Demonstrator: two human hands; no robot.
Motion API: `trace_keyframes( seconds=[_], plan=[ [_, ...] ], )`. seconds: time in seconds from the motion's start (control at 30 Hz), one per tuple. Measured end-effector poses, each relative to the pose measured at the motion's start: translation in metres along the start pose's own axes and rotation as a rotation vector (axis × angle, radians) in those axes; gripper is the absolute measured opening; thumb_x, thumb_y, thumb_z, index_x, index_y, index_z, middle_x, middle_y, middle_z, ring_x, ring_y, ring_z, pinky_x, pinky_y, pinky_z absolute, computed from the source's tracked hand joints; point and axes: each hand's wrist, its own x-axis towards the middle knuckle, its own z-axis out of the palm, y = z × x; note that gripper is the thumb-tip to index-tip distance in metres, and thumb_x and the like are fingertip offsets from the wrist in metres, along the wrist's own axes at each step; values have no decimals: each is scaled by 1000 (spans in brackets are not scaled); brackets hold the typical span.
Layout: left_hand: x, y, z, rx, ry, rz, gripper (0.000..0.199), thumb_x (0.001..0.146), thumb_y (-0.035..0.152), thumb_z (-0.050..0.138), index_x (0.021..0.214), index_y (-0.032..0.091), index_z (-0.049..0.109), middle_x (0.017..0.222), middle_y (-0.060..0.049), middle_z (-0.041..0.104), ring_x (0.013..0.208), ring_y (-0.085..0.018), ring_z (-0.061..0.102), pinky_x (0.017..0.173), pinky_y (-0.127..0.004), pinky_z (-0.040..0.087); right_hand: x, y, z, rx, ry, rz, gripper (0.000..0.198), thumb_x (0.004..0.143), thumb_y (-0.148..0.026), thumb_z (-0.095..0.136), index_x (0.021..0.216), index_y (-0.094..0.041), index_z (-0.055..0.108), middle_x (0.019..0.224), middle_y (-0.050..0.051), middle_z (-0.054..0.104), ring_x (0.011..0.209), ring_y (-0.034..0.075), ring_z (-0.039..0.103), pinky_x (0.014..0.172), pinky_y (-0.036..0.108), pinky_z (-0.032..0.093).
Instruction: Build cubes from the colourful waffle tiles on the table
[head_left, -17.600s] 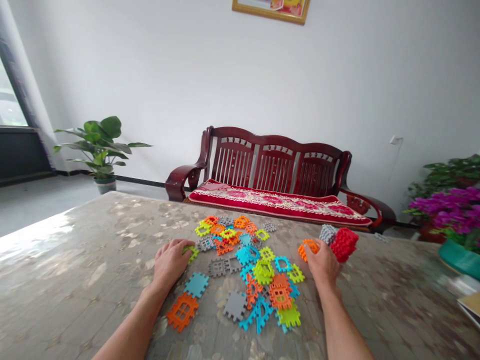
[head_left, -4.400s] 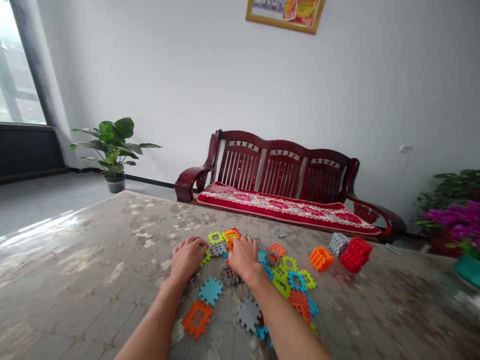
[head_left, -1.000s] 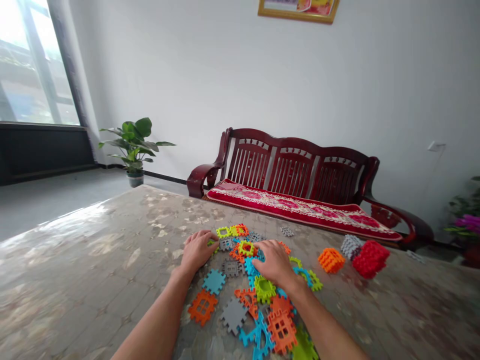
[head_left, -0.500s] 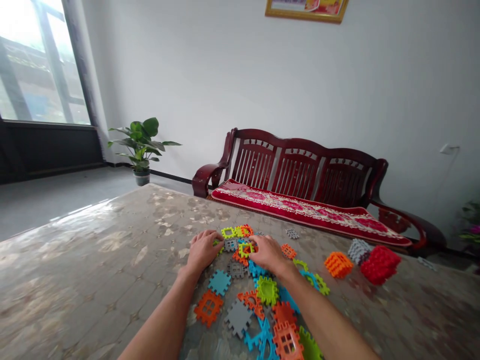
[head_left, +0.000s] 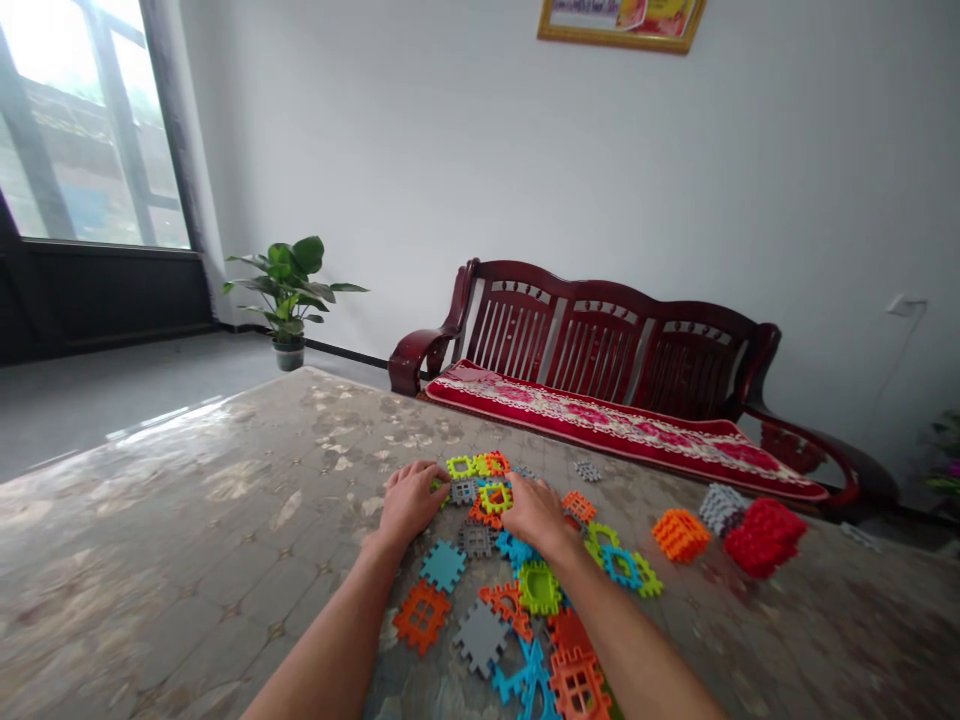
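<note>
Flat notched building tiles lie in a loose pile on the table. My left hand (head_left: 411, 502) rests at the pile's left edge, its fingers curled over a yellow-green tile (head_left: 441, 488) that is mostly hidden. Between my hands is a yellow-green square frame tile (head_left: 495, 498), its right edge at my right hand (head_left: 536, 512), whose thumb and forefinger are closed on it. Beside them lie a grey window tile (head_left: 463, 491) and an orange tile (head_left: 484, 514). Farther back sit a yellow-green tile (head_left: 460, 467) and an orange one (head_left: 496, 462).
Nearer me are a teal tile (head_left: 443, 567), an orange window tile (head_left: 421, 617) and a grey square (head_left: 481, 637). To the right stand an orange cube (head_left: 680, 535), a grey cube (head_left: 721, 508) and a red block (head_left: 765, 538). A wooden bench (head_left: 585, 340) stands beyond the table (head_left: 247, 500).
The view has shifted slightly, so everything sits a little lower and farther right. Both hands stay at the same tiles, with the right hand moved only slightly.
</note>
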Motion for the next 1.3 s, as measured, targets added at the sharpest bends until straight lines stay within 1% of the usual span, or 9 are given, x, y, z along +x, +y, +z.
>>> trace_keyframes(
  seconds=[0.17, 0.3, 0.4, 0.53, 0.67, 0.8, 0.93, 1.17, 1.3],
  plan=[
    [0, -1, 0, -13, -5, -3, 22, 83, 34, 54, 96, 32, 72, 118, 0, 68, 117, -22, 56, 103, -40, 35, -5, 6, 4, -91, 176, -141, 63, 82, -11, 49, 144, -14, 43, 124, 15, 64, 112, 27, 59, 95, 37, 44],
    [1, 0, 0, -7, -13, -6, 23, 83, 34, 53, 96, 32, 72, 120, -1, 67, 118, -22, 56, 103, -39, 35, -7, 25, 5, -66, 294, -220, 64, 83, -9, 46, 147, -12, 39, 126, 14, 63, 114, 26, 56, 100, 35, 42],
    [1, 0, -1, 1, -21, -1, 24, 84, 34, 52, 96, 32, 72, 120, -1, 68, 118, -22, 56, 103, -39, 36, -11, 51, 9, 79, 396, -125, 63, 82, -11, 46, 145, -13, 40, 127, 14, 63, 115, 25, 57, 101, 35, 42],
    [2, -2, -1, 2, -34, 0, 24, 84, 36, 52, 96, 33, 72, 124, 0, 67, 120, -23, 55, 105, -38, 36, -27, 99, 13, 286, 581, 48, 63, 83, -20, 49, 145, -18, 39, 128, 11, 64, 116, 25, 59, 101, 38, 45],
    [5, -6, 2, 26, -31, 5, 25, 84, 38, 52, 97, 33, 72, 125, 1, 66, 120, -23, 56, 105, -37, 37, -48, 155, 4, 352, 705, 213, 65, 83, -30, 50, 145, -15, 37, 130, 13, 63, 115, 26, 61, 97, 38, 47],
    [6, -7, 3, 54, -39, 17, 27, 85, 38, 50, 99, 34, 72, 125, 2, 67, 119, -21, 57, 104, -35, 38, -62, 206, -9, 296, 700, 404, 65, 84, -30, 49, 145, -15, 38, 128, 13, 65, 112, 27, 63, 93, 36, 48],
    [7, -7, 3, 67, -40, 15, 27, 85, 39, 49, 98, 33, 72, 124, 2, 67, 119, -20, 58, 104, -34, 38, -67, 237, -8, 232, 612, 524, 64, 82, -27, 51, 144, -13, 40, 125, 14, 67, 107, 28, 66, 91, 37, 48],
    [8, -9, 5, 66, -45, 14, 27, 85, 39, 49, 99, 33, 71, 125, 1, 67, 120, -21, 57, 104, -35, 37, -70, 245, 0, 188, 540, 575, 62, 83, -28, 50, 144, -14, 42, 125, 16, 66, 108, 30, 65, 91, 41, 47],
    [8, -8, 4, 64, -38, 10, 26, 85, 38, 49, 98, 33, 72, 124, 2, 67, 119, -21, 58, 104, -36, 38, -66, 231, -4, 228, 671, 455, 51, 85, -27, 47, 135, -19, 53, 127, 11, 66, 115, 25, 62, 98, 38, 45]
  ],
)
